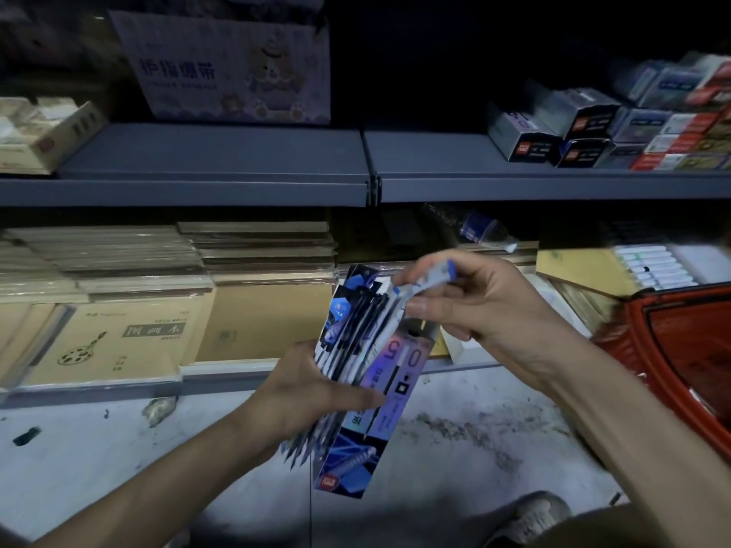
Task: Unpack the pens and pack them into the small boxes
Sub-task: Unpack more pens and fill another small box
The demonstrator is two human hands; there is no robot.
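The grey upper shelf (237, 152) carries a bear-printed carton (233, 69) at its back and stacked small boxes (593, 128) at its right end.

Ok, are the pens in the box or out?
Out, it seems: the pens fan beside the box in the left hand, tips showing below; the right hand pinches one.

One wide-angle view only, worn on the person's head, tilted forward and down; it faces the grey shelves (213, 152) that run across the far side, with the floor (99, 448) spread below them toward the near edge; the left hand (300, 389) and right hand (494, 306) sit close under the lens at centre, forearms entering from the near left and near right corners
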